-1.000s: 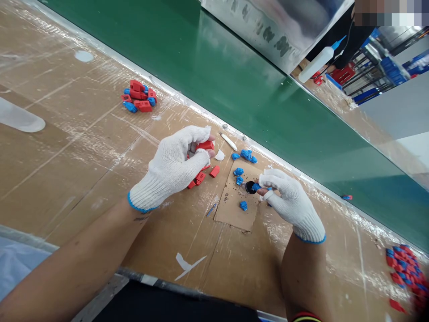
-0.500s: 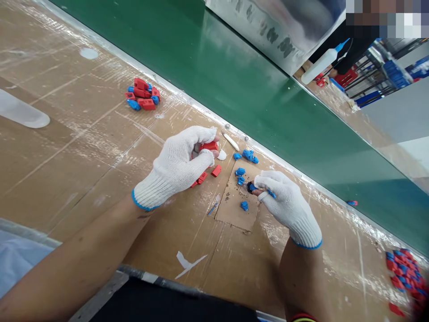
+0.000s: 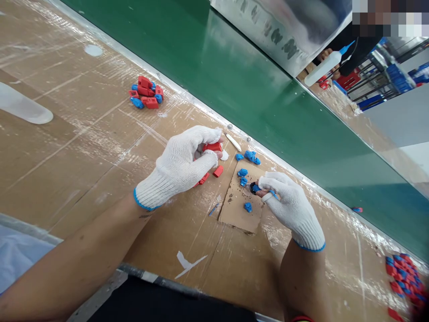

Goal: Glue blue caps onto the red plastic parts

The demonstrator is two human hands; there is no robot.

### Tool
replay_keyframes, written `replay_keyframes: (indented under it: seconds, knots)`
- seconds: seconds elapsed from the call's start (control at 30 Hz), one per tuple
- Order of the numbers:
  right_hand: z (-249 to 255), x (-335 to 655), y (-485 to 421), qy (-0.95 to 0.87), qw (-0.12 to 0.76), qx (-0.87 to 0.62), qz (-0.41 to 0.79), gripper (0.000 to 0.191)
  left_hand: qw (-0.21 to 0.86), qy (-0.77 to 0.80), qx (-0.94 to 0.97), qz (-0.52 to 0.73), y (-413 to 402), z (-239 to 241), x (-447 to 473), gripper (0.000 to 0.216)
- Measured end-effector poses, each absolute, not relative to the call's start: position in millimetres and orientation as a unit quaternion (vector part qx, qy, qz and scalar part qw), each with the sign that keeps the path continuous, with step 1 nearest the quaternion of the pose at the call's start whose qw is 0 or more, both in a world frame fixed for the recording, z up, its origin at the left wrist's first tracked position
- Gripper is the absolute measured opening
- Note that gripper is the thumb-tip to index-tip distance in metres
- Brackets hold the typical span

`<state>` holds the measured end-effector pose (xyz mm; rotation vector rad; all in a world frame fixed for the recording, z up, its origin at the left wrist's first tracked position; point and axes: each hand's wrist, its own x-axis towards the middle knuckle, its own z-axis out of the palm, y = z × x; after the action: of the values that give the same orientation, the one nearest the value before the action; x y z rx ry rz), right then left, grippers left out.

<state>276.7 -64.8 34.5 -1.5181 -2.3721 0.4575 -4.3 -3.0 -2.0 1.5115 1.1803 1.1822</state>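
Observation:
My left hand [image 3: 187, 156], in a white knit glove with bare fingertips, pinches a small red plastic part [image 3: 212, 146] above the table. My right hand [image 3: 290, 201], gloved alike, is closed round a small blue part [image 3: 256, 188] with a black ring at its end. Its fingers hide much of that part. Below it lies a piece of cardboard [image 3: 234, 212] with dark crumbs. Loose blue parts [image 3: 242, 172] rest on the cardboard, and more blue parts [image 3: 251, 156] sit just beyond it. Under my left hand lie red parts [image 3: 218, 171].
A white-handled tool [image 3: 233, 142] lies by the table's metal edge. Red and blue piles stand at the upper left [image 3: 146, 93] and lower right [image 3: 405, 277]. A green conveyor belt [image 3: 254, 80] runs along the far side. Beyond it a co-worker's hand is near a white bottle [image 3: 323, 68].
The view has shifted slightly, so everything sits a little farther right. Both of my hands keep their holds. Across the belt, more of the co-worker's hand shows behind the bottle.

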Motion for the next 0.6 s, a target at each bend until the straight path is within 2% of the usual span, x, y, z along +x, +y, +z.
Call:
replay_keyframes:
  seconds: [0.37,0.6]
  knots:
    - [42.8,287.3,-66.3,-0.782,0.124,-0.568,0.224,0.023,0.426,0.48,0.602,0.475,-2.9,2.3,-3.3,0.026]
    - [40.8,289.3,-66.7,-0.774,0.105,-0.573,0.249,0.019,0.425,0.472,0.605,0.479,-2.8,-1.5,-4.1,0.029]
